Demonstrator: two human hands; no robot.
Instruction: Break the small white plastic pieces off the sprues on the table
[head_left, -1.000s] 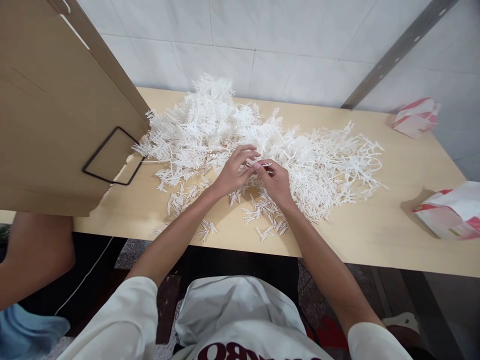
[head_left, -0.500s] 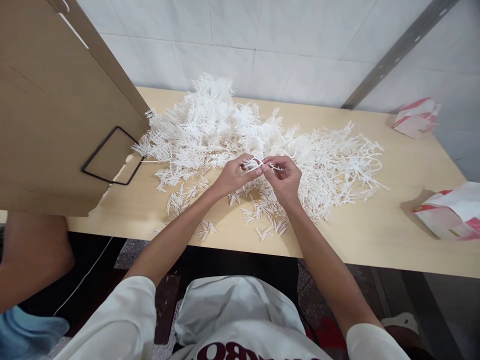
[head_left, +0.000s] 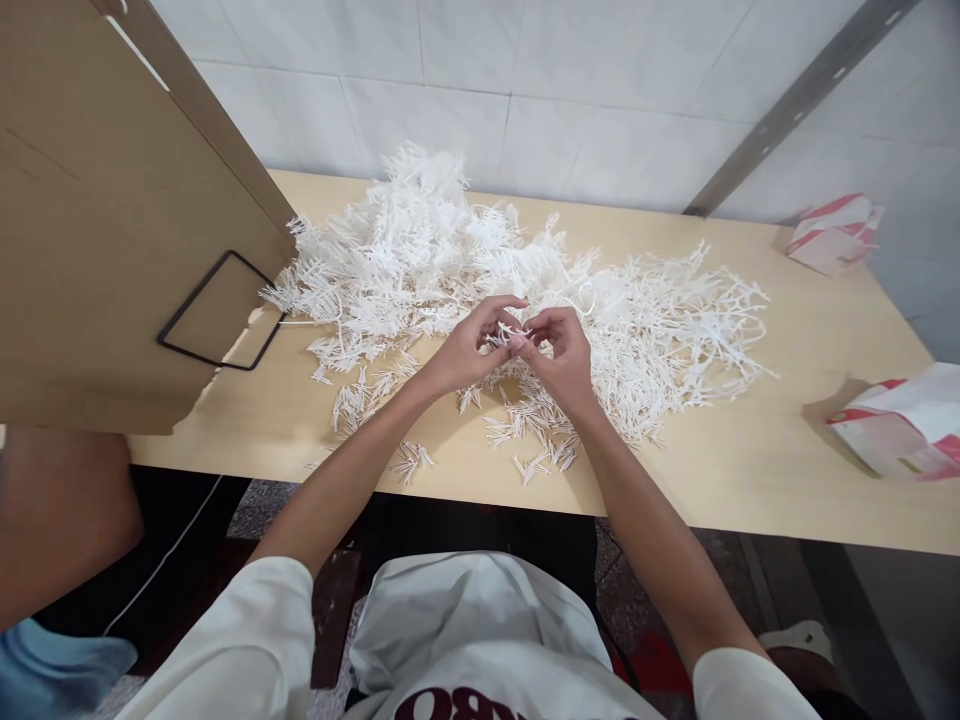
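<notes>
A small white branched plastic piece sits between my hands, above the front of a big heap of similar white branched pieces. My left hand curls around it from the left, its index finger lifted over the piece and its thumb beneath. From the right, my right hand pinches the piece with thumb and fingertips. The fingers partly hide it. Short loose white bits lie on the tabletop just under my wrists.
At the left a cardboard panel stands on the wooden table, marked with a black rectangle outline. Two red-and-white paper packets rest at the right. A tiled wall closes the back. Another person's arm shows at lower left.
My left index finger has lifted and straightened away from the white piece. My right hand has shifted slightly left and down. The heap looks the same.
</notes>
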